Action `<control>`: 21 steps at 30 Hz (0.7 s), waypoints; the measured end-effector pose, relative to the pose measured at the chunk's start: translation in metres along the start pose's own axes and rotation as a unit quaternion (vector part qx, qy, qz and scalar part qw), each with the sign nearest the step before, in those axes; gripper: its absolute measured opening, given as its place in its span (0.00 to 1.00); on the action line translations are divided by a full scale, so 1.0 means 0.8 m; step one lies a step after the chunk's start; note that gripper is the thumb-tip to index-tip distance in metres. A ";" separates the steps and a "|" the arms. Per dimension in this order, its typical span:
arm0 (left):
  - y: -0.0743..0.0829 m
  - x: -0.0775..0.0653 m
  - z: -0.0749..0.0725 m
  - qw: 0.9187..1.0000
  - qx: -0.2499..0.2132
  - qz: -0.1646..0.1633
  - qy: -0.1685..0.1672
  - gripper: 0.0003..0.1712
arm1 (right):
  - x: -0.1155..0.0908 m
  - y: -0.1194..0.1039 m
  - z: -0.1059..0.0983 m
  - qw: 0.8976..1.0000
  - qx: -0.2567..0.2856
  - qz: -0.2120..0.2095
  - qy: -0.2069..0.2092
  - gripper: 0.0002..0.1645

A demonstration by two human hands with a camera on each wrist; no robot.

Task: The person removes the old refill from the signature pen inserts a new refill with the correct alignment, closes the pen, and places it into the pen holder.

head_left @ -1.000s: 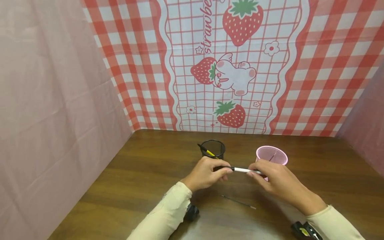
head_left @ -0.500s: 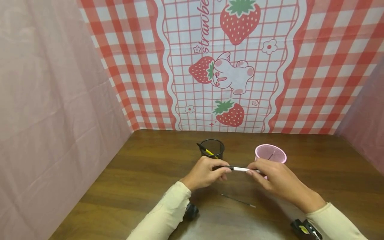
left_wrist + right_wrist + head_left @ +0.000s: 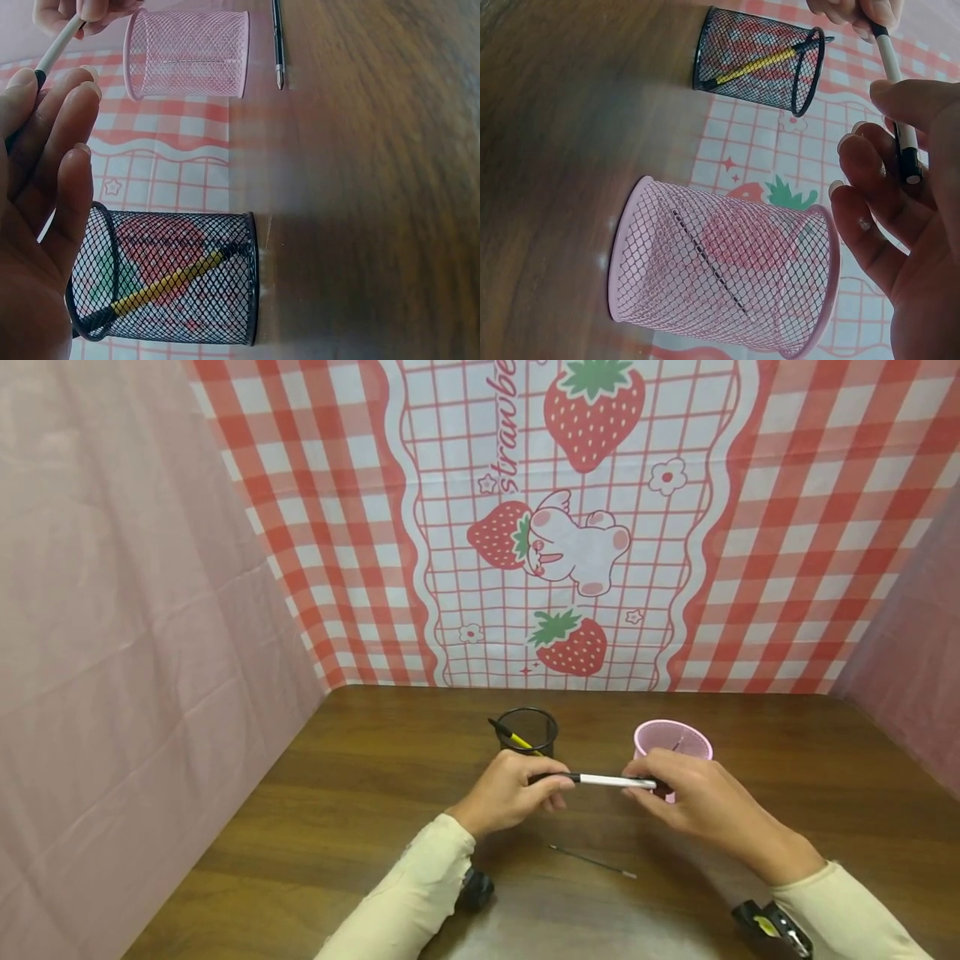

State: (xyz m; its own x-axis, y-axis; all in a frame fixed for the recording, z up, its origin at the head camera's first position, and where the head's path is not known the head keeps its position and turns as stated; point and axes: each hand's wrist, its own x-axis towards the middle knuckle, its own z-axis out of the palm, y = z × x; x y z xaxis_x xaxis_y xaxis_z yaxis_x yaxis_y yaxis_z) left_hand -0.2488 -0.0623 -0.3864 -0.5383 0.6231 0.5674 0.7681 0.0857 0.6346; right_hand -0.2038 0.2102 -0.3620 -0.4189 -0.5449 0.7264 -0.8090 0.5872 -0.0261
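A pen (image 3: 607, 780) with a white barrel and black ends is held level between both hands above the table. My left hand (image 3: 513, 793) pinches its black end between thumb and fingers, hiding that tip in the head view. The other end is pinched by my right hand (image 3: 701, 797); in the right wrist view, the black end of the pen (image 3: 905, 142) pokes out past the thumb. Below the hands, a thin dark pen refill (image 3: 592, 861) lies on the table, its metal tip visible in the left wrist view.
Behind the left hand stands a black mesh cup (image 3: 557, 732) with a yellow-and-black pen (image 3: 519, 741) leaning inside. A pink mesh cup (image 3: 637, 742) stands behind the right hand, holding a thin dark stick (image 3: 709, 259). A strawberry-print cloth (image 3: 570, 560) hangs at the back.
My right hand has slid slightly right along the pen, baring more of the white barrel and its end. My left hand keeps its grip. The head view has shifted a little.
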 end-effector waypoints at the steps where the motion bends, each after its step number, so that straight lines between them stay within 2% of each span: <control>1: 0.000 0.000 0.000 1.000 -0.001 0.001 0.000 0.07 | 0.000 0.000 0.000 1.000 0.000 -0.001 0.002 0.23; 14: -0.001 -0.001 -0.001 1.000 -0.010 0.014 0.004 0.07 | -0.001 0.000 0.002 1.000 -0.014 -0.023 0.009 0.23; 21: -0.001 0.000 -0.001 1.000 -0.007 0.019 0.006 0.07 | -0.002 0.000 0.002 1.000 -0.011 -0.018 -0.001 0.23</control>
State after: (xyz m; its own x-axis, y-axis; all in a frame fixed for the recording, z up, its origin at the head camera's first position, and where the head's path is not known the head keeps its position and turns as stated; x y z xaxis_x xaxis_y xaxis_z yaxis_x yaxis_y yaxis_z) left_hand -0.2498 -0.0629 -0.3869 -0.5130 0.6158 0.5981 0.7832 0.0506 0.6197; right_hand -0.2039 0.2102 -0.3638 -0.3913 -0.5665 0.7253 -0.8137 0.5811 0.0149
